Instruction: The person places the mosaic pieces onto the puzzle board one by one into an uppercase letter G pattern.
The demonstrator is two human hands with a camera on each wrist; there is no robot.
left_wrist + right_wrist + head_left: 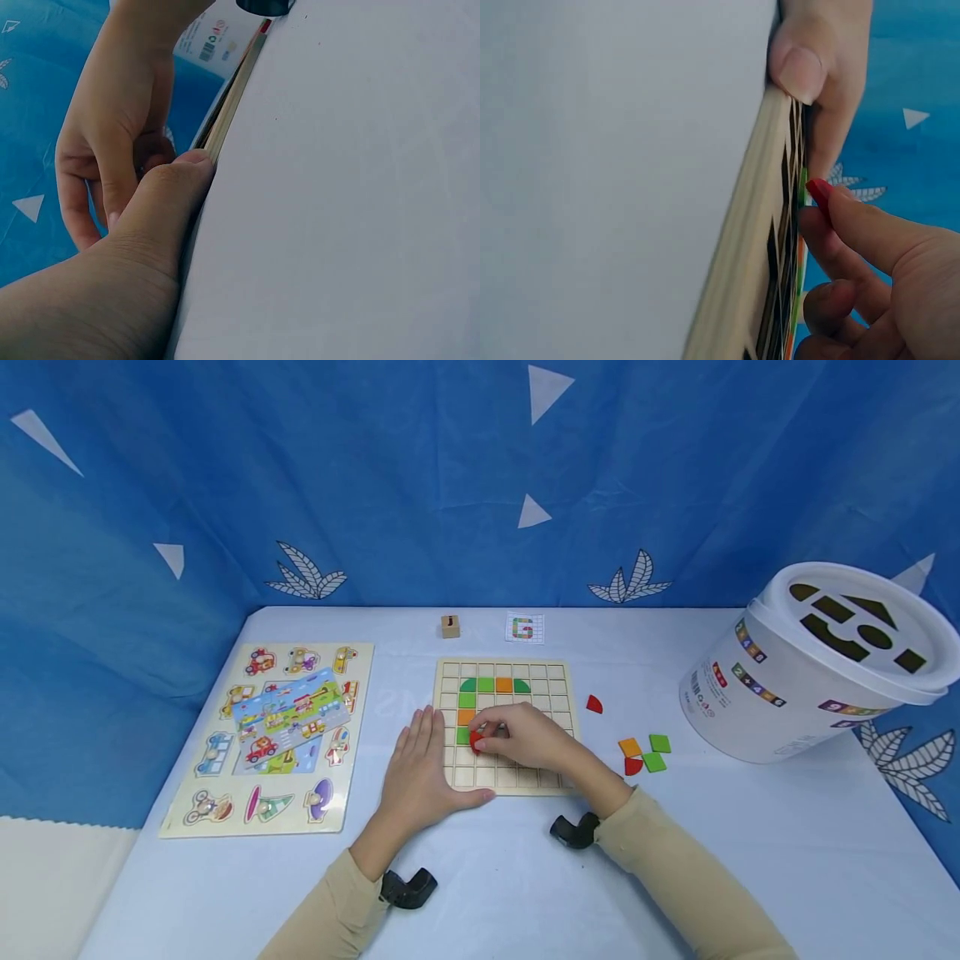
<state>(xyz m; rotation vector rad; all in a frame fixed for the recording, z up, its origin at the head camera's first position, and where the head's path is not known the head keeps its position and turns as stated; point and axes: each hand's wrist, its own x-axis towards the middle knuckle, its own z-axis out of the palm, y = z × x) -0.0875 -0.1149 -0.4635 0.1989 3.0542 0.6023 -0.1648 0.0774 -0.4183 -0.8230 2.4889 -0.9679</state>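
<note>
One left hand (pixel 418 777), fingers straight, along the left edge of a gridded board (pixel 555 689), thumb on its near edge — the right hand (pixel 525 735) pinching a red piece (pixel 476 742) just beside a green tile (pixel 461 736), white desk (pixel 510 877) beneath.

From the grid board (pixel 547 700), the bucket (pixel 795 693) at three o'clock carries a barcode (pixel 695 683) and a strip (pixel 757 685) reading 2, 4, 6; the card (pixel 525 628) at twelve shows G; its remaining print is illegible.
</note>
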